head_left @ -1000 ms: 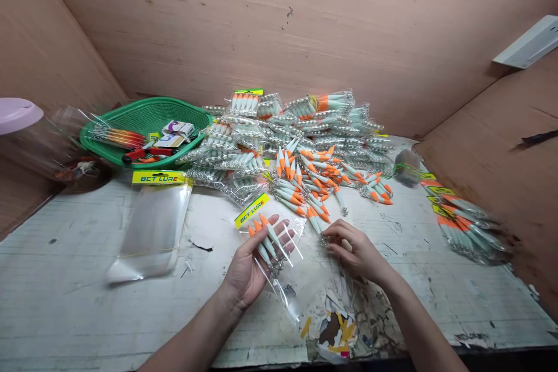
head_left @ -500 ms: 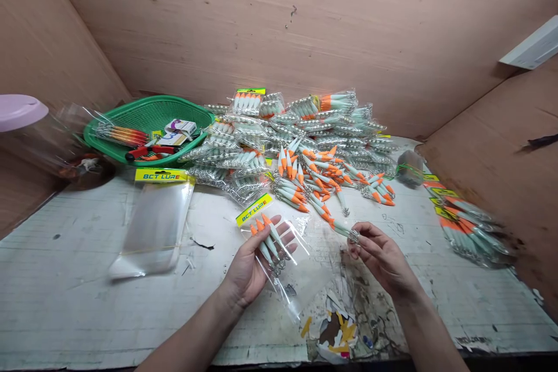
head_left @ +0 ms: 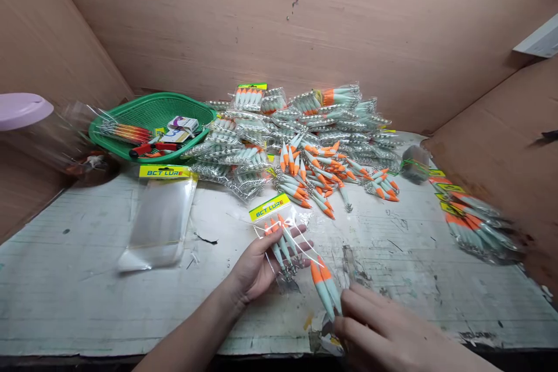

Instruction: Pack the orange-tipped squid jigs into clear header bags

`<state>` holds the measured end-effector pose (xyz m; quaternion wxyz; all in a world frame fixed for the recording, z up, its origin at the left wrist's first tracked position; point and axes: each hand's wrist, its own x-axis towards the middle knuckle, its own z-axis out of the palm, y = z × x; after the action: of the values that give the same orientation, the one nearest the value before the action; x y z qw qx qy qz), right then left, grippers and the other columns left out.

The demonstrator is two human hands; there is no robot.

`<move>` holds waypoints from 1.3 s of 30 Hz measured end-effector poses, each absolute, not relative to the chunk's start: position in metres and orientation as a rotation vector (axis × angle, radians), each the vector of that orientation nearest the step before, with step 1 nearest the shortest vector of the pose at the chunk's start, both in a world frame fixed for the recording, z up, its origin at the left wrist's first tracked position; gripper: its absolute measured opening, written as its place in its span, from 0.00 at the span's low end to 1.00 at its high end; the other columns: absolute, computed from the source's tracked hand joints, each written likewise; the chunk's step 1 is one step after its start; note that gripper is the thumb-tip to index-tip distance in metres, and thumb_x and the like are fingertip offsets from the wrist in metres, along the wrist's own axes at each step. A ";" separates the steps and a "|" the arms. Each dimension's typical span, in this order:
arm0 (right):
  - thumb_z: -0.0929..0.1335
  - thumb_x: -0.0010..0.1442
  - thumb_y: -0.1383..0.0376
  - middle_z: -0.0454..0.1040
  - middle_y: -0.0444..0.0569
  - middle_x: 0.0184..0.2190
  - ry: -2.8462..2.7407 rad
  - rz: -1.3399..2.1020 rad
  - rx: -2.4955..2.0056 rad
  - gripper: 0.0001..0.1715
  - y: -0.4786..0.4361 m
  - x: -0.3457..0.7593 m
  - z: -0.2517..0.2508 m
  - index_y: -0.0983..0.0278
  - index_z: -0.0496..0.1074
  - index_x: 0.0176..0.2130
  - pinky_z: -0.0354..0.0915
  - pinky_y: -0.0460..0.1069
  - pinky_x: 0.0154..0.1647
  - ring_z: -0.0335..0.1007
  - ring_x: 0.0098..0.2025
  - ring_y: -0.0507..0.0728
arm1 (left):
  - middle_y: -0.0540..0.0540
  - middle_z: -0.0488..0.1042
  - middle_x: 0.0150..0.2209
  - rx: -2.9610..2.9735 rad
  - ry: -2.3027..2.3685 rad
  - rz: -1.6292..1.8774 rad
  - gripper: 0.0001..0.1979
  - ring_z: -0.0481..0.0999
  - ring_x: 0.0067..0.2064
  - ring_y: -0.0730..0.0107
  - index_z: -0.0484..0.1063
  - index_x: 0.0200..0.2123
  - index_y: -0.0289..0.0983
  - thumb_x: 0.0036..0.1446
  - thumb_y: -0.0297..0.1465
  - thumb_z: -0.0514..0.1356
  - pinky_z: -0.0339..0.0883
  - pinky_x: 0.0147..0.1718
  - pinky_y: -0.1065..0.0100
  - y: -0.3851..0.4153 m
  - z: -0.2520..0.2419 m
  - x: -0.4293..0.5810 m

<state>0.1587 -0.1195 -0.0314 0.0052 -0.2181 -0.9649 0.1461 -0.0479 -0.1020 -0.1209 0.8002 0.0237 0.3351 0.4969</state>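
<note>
My left hand [head_left: 257, 261] holds a clear plastic bag [head_left: 270, 210] with a yellow BCT LURE header, thumb on top and fingers behind it. Inside lie three orange-and-pale-green squid lures [head_left: 285, 247], hooks toward me. Just right of the bag's open end, my right hand [head_left: 375, 319] is closed on two more lures [head_left: 323, 285], their orange tips pointing up and away from me; its fingers hide their hook ends. Loose lures [head_left: 325, 171] lie in a heap beyond both hands.
Filled lure bags [head_left: 244, 154] are piled behind the loose heap. On the left sit a stack of flat empty bags [head_left: 157, 226] and a green basket [head_left: 117, 148] with red-handled pliers. More packed lures [head_left: 477, 226] lie at right, near a small dark block [head_left: 414, 164].
My right hand has drawn the lures from the heap toward me and turned them, orange tips now pointing away. My left hand has shifted slightly right with the bag.
</note>
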 end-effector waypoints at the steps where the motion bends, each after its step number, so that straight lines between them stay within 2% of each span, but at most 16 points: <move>1: 0.62 0.59 0.74 0.70 0.50 0.31 -3.012 0.365 -0.702 0.08 -0.119 0.156 -0.038 0.63 0.68 0.35 0.65 0.47 0.29 0.66 0.32 0.56 | 0.33 0.74 0.49 0.058 0.714 1.042 0.16 0.78 0.43 0.54 0.68 0.50 0.28 0.60 0.30 0.55 0.74 0.39 0.57 -0.102 -0.122 -0.048; 5: 0.60 0.59 0.74 0.69 0.50 0.27 -2.932 0.068 -0.628 0.11 -0.117 0.149 -0.054 0.65 0.69 0.35 0.62 0.49 0.27 0.64 0.29 0.57 | 0.33 0.77 0.42 0.079 0.689 1.006 0.17 0.79 0.37 0.61 0.70 0.49 0.26 0.60 0.30 0.56 0.74 0.36 0.63 -0.103 -0.127 -0.047; 8: 0.55 0.62 0.75 0.71 0.52 0.27 -2.830 -0.110 -0.589 0.18 -0.116 0.148 -0.061 0.68 0.71 0.39 0.62 0.50 0.29 0.65 0.29 0.57 | 0.35 0.77 0.43 0.078 0.689 1.067 0.16 0.79 0.40 0.61 0.70 0.49 0.29 0.58 0.28 0.57 0.74 0.38 0.62 -0.102 -0.128 -0.047; 10: 0.54 0.63 0.75 0.74 0.55 0.32 -2.755 -0.174 -0.602 0.21 -0.116 0.151 -0.068 0.70 0.71 0.43 0.63 0.52 0.34 0.67 0.33 0.58 | 0.36 0.77 0.43 0.069 0.693 1.090 0.17 0.79 0.41 0.59 0.70 0.50 0.30 0.58 0.27 0.57 0.74 0.39 0.61 -0.102 -0.126 -0.047; 14: 0.55 0.64 0.74 0.75 0.58 0.43 -2.619 -0.117 -0.626 0.21 -0.118 0.162 -0.085 0.71 0.70 0.48 0.63 0.56 0.44 0.68 0.43 0.62 | 0.37 0.78 0.41 0.028 0.704 1.097 0.18 0.79 0.41 0.59 0.68 0.53 0.31 0.59 0.28 0.56 0.73 0.42 0.58 -0.101 -0.122 -0.048; 21: 0.63 0.61 0.72 0.74 0.59 0.47 -2.472 0.109 -0.732 0.20 -0.122 0.168 -0.101 0.68 0.69 0.53 0.67 0.57 0.40 0.68 0.43 0.62 | 0.36 0.78 0.38 0.030 0.679 1.065 0.18 0.79 0.38 0.59 0.68 0.53 0.29 0.60 0.27 0.54 0.72 0.44 0.54 -0.102 -0.121 -0.048; 26: 0.69 0.56 0.76 0.76 0.56 0.45 -2.282 0.126 -0.780 0.24 -0.123 0.162 -0.102 0.65 0.70 0.52 0.69 0.54 0.35 0.69 0.40 0.59 | 0.37 0.79 0.36 0.067 0.681 1.056 0.17 0.79 0.34 0.61 0.70 0.51 0.29 0.59 0.28 0.56 0.74 0.41 0.53 -0.102 -0.124 -0.049; 31: 0.69 0.55 0.77 0.77 0.55 0.45 -2.230 0.102 -0.804 0.26 -0.122 0.158 -0.097 0.65 0.70 0.53 0.69 0.53 0.35 0.69 0.41 0.58 | 0.38 0.79 0.34 0.081 0.667 1.040 0.15 0.79 0.31 0.63 0.71 0.48 0.29 0.59 0.27 0.55 0.75 0.38 0.55 -0.102 -0.123 -0.049; 35: 0.70 0.54 0.77 0.75 0.53 0.37 -2.178 0.099 -0.885 0.22 -0.121 0.158 -0.093 0.63 0.74 0.48 0.67 0.51 0.31 0.66 0.36 0.56 | 0.39 0.79 0.31 0.107 0.651 1.021 0.14 0.78 0.30 0.63 0.72 0.47 0.28 0.58 0.26 0.56 0.76 0.36 0.55 -0.104 -0.125 -0.048; 39: 0.70 0.55 0.74 0.69 0.50 0.33 -2.176 0.255 -0.939 0.15 -0.120 0.158 -0.093 0.63 0.73 0.44 0.67 0.50 0.30 0.66 0.35 0.55 | 0.37 0.79 0.33 0.146 0.664 0.985 0.16 0.79 0.33 0.58 0.71 0.48 0.28 0.56 0.27 0.58 0.75 0.35 0.55 -0.106 -0.123 -0.046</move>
<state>0.1577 -0.1196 -0.0931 0.3698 -0.3660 -0.8482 0.0995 -0.0460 -0.1059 -0.1233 0.8263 0.0688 0.3125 0.4636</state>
